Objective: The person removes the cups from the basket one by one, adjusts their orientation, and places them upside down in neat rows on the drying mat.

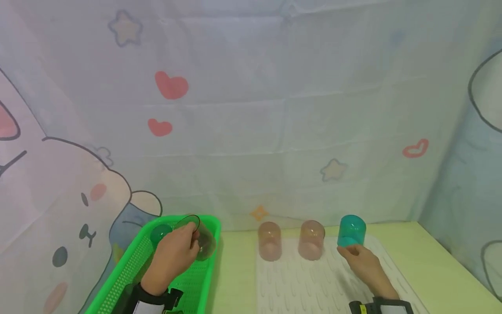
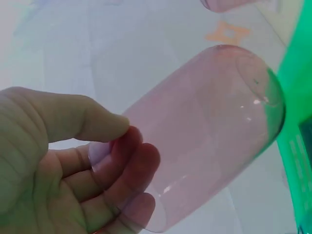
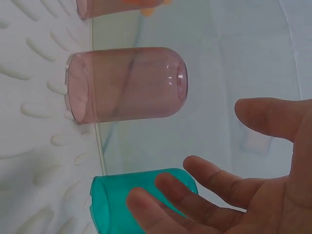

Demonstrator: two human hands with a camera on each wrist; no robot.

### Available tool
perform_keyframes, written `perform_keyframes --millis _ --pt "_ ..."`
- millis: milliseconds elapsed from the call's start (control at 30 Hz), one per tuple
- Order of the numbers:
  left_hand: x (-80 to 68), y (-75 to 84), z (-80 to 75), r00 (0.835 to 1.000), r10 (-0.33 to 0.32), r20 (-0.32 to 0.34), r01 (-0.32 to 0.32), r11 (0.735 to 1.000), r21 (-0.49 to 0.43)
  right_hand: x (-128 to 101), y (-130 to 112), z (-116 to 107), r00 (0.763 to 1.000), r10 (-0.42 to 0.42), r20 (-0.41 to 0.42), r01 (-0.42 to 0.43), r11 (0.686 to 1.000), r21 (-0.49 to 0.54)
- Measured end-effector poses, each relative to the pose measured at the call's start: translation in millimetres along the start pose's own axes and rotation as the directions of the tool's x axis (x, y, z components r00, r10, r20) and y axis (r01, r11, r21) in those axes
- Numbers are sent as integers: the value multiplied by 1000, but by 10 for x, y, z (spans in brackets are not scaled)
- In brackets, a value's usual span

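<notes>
My left hand [image 1: 176, 250] grips a clear pink cup [image 1: 201, 240] over the green basket [image 1: 129, 279]; in the left wrist view its thumb and fingers [image 2: 122, 165] pinch the rim of that pink cup [image 2: 204, 126], fingers inside. A teal cup [image 1: 160, 233] lies in the basket behind it. My right hand [image 1: 358, 257] is open just in front of an upturned teal cup [image 1: 351, 230] on the white mat [image 1: 306, 283]; in the right wrist view its fingers [image 3: 195, 195] hover beside the teal cup [image 3: 122, 202]. Two pink cups [image 1: 269, 240] [image 1: 311, 240] stand upside down on the mat.
The pale green table [image 1: 427, 261] ends at a cartoon-printed cloth backdrop [image 1: 251, 109] that closes in the back and both sides. The mat's ribbed front part is bare. The basket sits at the table's left edge.
</notes>
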State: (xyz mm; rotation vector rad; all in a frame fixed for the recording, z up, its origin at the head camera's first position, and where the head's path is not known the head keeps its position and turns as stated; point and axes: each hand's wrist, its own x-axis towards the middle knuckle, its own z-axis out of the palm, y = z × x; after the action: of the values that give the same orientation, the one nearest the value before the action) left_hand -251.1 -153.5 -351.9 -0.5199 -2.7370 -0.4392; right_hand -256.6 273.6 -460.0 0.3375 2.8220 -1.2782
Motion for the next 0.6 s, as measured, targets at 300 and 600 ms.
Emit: perform_keyframes --millis 300,600 --pt "72 228 264 997 4 -83 -20 983 -183 -50 -101 34 997 -52 59 42 986 163" --pt "67 494 692 989 50 -142 -95 937 -336 -144 -290 216 982 -147 121 111 958 264"
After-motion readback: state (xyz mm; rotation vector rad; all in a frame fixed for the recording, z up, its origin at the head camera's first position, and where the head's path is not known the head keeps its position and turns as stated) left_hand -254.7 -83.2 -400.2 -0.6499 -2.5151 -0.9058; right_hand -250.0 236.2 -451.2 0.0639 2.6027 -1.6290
